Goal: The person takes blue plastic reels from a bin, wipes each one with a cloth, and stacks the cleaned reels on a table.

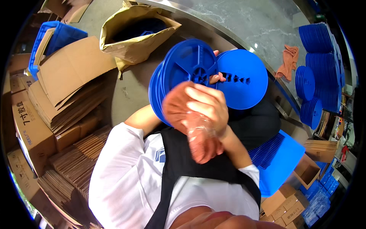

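Observation:
Blue plastic reel discs [181, 57] with spokes and a hub are held up in front of me, several overlapping at their left edge. My left forearm passes behind them, and fingers of my left hand [216, 78] curl round at their right side. In my right hand [209, 105] is a bunched reddish-brown cloth [175, 107], its upper part against the lower face of the front disc. Another flat blue disc [246, 91] with small slots at its middle sits just right of the left fingers; what supports it is hidden.
An open tan sack [133, 53] holding dark blue pieces stands ahead. Flattened cardboard [76, 68] and a blue crate [63, 36] lie left. At right are stacked blue discs [322, 80], another reddish-brown cloth [288, 61] on a metal-edged table, and a blue bin [284, 168].

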Tool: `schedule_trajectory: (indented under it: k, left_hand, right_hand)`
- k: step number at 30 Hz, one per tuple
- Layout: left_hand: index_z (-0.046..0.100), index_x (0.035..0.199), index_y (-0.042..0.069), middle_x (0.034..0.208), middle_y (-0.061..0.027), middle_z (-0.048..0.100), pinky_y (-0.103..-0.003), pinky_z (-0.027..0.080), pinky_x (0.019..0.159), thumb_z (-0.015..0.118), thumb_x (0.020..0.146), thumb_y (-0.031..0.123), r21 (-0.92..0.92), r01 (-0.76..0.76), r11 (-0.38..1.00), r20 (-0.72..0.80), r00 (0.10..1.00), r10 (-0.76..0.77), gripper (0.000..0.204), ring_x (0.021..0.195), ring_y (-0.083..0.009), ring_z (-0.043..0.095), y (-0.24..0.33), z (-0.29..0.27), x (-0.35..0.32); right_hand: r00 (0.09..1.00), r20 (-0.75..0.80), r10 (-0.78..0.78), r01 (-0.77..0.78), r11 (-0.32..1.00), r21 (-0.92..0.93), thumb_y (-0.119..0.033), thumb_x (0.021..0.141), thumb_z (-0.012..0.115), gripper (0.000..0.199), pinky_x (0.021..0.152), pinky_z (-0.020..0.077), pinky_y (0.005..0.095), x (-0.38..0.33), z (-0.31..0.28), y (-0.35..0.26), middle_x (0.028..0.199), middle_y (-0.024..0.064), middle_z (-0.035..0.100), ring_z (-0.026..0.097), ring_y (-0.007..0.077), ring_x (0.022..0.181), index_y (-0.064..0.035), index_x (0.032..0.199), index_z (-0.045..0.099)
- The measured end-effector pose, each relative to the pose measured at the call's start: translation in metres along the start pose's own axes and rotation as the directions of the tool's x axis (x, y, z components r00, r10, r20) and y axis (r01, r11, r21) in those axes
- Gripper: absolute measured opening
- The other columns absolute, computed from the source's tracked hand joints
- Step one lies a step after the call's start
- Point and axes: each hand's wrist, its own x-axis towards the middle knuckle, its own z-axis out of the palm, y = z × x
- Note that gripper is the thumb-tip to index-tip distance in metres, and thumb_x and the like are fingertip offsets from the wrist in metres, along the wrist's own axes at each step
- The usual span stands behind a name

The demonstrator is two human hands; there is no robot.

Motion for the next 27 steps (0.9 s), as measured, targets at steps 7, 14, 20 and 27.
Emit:
schedule_trajectory:
  k: [7, 14, 20, 27]
  left_hand:
    - [0.016, 0.146, 0.015, 0.134, -0.0168, 0.041, -0.040, 0.042, 0.098, 0.052, 0.089, 0.006, 0.018, 0.012, 1.000, 0.016, 1.000, -0.013, 0.067, 0.117, -0.0275, 0.048, 0.005, 0.002, -0.002]
    - [0.016, 0.146, 0.014, 0.133, -0.0170, 0.041, -0.039, 0.042, 0.098, 0.052, 0.090, 0.007, -0.036, 0.001, 0.999, -0.023, 1.000, -0.002, 0.067, 0.117, -0.0273, 0.049, 0.015, -0.014, -0.010]
    - [0.016, 0.146, 0.014, 0.133, -0.0172, 0.042, -0.039, 0.042, 0.098, 0.052, 0.090, 0.008, -0.017, 0.067, 0.998, -0.024, 0.997, -0.067, 0.066, 0.117, -0.0272, 0.049, 0.015, -0.010, -0.015]
    - [0.016, 0.145, 0.013, 0.132, -0.0175, 0.042, -0.039, 0.043, 0.098, 0.051, 0.091, 0.009, -0.001, 0.064, 0.998, -0.068, 0.996, -0.064, 0.065, 0.117, -0.0270, 0.049, 0.027, -0.019, -0.027]
  right_hand:
    - [0.916, -0.115, 0.384, -0.401, 0.874, -0.276, -0.004, 0.054, 0.076, 0.056, 0.085, 0.0474, 0.0376, 0.046, -0.017, 0.056, 0.104, 0.0118, 0.062, 0.057, 0.0314, 0.097, -0.0043, 0.107, 0.056]
    - [0.904, -0.264, 0.336, -0.425, 0.773, -0.471, -0.003, 0.061, 0.076, 0.037, 0.091, 0.0445, 0.0367, -0.041, -0.078, 0.046, 0.111, 0.0109, 0.063, 0.057, 0.0292, 0.104, -0.0053, 0.095, 0.061]
    - [0.704, -0.562, 0.435, -0.694, 0.588, -0.414, -0.008, 0.070, 0.074, 0.032, 0.089, 0.0450, 0.0354, -0.071, -0.048, 0.119, 0.114, 0.0107, 0.061, 0.058, 0.0285, 0.104, -0.0032, 0.099, 0.061]
    - [0.886, -0.252, 0.389, -0.462, 0.785, -0.413, -0.001, 0.059, 0.070, 0.043, 0.094, 0.0434, 0.0395, -0.097, -0.021, 0.093, 0.115, 0.0099, 0.061, 0.055, 0.0309, 0.108, -0.0090, 0.100, 0.060]
